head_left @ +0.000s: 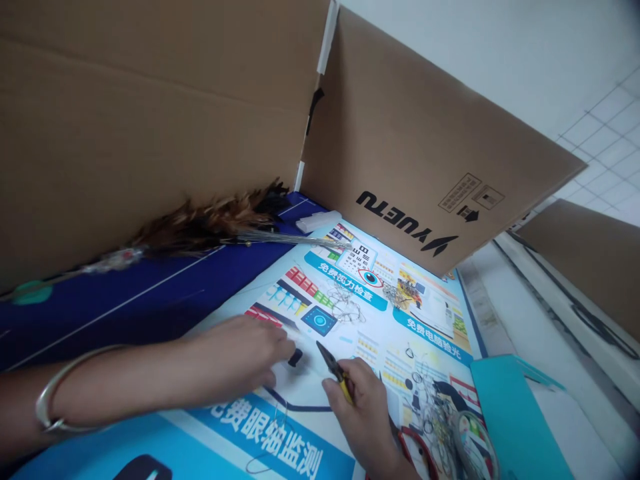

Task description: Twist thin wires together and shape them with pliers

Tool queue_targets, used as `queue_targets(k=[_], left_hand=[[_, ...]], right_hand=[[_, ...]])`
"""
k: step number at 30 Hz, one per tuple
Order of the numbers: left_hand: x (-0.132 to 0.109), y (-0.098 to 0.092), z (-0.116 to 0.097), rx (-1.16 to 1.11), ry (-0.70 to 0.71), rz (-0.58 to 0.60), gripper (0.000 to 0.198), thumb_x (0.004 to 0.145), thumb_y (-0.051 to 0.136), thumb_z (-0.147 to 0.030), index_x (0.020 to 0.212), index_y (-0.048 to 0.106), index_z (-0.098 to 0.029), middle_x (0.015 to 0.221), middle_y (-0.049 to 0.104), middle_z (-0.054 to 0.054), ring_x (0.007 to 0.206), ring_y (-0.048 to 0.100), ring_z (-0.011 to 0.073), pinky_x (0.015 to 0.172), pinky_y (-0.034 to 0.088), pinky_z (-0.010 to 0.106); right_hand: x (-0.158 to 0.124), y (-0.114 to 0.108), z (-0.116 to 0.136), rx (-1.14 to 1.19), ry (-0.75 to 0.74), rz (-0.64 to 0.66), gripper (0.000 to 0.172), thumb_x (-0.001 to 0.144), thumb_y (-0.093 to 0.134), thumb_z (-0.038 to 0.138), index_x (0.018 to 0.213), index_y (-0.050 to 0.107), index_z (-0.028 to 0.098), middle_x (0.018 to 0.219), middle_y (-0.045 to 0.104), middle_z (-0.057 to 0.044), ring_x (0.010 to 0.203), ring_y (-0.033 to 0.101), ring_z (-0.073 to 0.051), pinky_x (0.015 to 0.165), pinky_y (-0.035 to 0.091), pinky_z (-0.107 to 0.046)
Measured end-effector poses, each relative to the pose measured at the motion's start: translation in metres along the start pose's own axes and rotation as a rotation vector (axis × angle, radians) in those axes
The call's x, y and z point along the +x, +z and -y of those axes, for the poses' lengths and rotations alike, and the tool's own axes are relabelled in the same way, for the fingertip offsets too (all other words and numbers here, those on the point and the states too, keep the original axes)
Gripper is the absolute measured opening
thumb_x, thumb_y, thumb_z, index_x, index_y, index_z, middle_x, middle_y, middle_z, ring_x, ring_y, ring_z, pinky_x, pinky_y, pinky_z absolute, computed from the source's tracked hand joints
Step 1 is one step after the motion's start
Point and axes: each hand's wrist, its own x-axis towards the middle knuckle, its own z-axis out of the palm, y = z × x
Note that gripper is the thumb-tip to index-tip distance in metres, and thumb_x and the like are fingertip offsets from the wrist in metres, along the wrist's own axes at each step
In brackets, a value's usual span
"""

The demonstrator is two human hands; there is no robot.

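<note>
My right hand [357, 400] is wrapped round black-and-yellow pliers [333, 367], whose tips point up and to the left over the printed poster [425, 267]. To its left, my left hand [250, 353] reaches in from the left edge, with a silver bangle [47, 400] on the wrist. Its fingers curl down towards the poster, and whatever they hold, if anything, is too blurred to make out. A gap separates the two hands. Thin wire loops [347, 307] lie on the poster beyond them.
Cardboard panels [400, 133] rise behind the poster. Brown feathers [200, 223] and a bundle of straight wires [295, 238] lie at the back. Near my right wrist are red-handled scissors [417, 447], tangled wire pieces [435, 420], a tape roll [475, 443] and a teal folder [515, 413].
</note>
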Motion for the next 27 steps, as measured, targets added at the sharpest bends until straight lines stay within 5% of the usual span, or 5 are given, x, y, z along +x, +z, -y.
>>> queue_targets(k=[4, 10, 17, 23, 27], left_hand=[[-0.005, 0.016, -0.030, 0.017, 0.078, 0.179, 0.047, 0.072, 0.076, -0.018, 0.117, 0.063, -0.028, 0.106, 0.070, 0.007, 0.088, 0.068, 0.0314, 0.068, 0.046, 0.035], [0.000, 0.034, -0.040, 0.025, 0.129, 0.198, 0.029, 0.078, 0.066, -0.010, 0.105, 0.069, -0.019, 0.103, 0.071, 0.010, 0.088, 0.069, 0.0313, 0.068, 0.049, 0.035], [0.009, 0.032, -0.043, 0.031, 0.163, 0.221, 0.025, 0.080, 0.059, -0.005, 0.100, 0.069, -0.015, 0.102, 0.073, 0.010, 0.092, 0.069, 0.0308, 0.068, 0.050, 0.034], [0.006, 0.050, -0.035, 0.106, 0.274, 0.118, 0.021, 0.078, 0.059, -0.005, 0.094, 0.068, -0.016, 0.092, 0.073, 0.009, 0.085, 0.068, 0.0281, 0.066, 0.047, 0.033], [0.006, 0.044, -0.034, 0.062, 0.292, 0.164, 0.018, 0.081, 0.060, -0.009, 0.095, 0.067, -0.016, 0.096, 0.072, 0.009, 0.089, 0.068, 0.0278, 0.068, 0.047, 0.033]], right_hand=[[0.000, 0.000, 0.001, -0.007, -0.020, 0.021, 0.013, 0.084, 0.065, 0.030, 0.090, 0.066, 0.019, 0.076, 0.059, -0.002, 0.070, 0.057, -0.017, 0.060, 0.041, -0.025], [-0.001, 0.002, -0.002, -0.010, -0.045, 0.010, 0.012, 0.083, 0.065, 0.029, 0.091, 0.066, 0.019, 0.074, 0.056, -0.001, 0.068, 0.054, -0.016, 0.058, 0.039, -0.025], [-0.001, 0.002, -0.004, -0.015, -0.038, 0.012, 0.012, 0.083, 0.064, 0.029, 0.090, 0.066, 0.019, 0.072, 0.055, -0.001, 0.066, 0.053, -0.016, 0.057, 0.038, -0.025], [0.000, 0.001, -0.004, 0.012, -0.032, 0.009, 0.016, 0.085, 0.062, 0.032, 0.091, 0.066, 0.018, 0.074, 0.056, -0.002, 0.067, 0.054, -0.016, 0.056, 0.039, -0.025], [0.000, 0.000, -0.002, -0.002, -0.038, 0.025, 0.015, 0.085, 0.062, 0.032, 0.091, 0.066, 0.018, 0.075, 0.057, -0.002, 0.067, 0.054, -0.017, 0.058, 0.040, -0.026]])
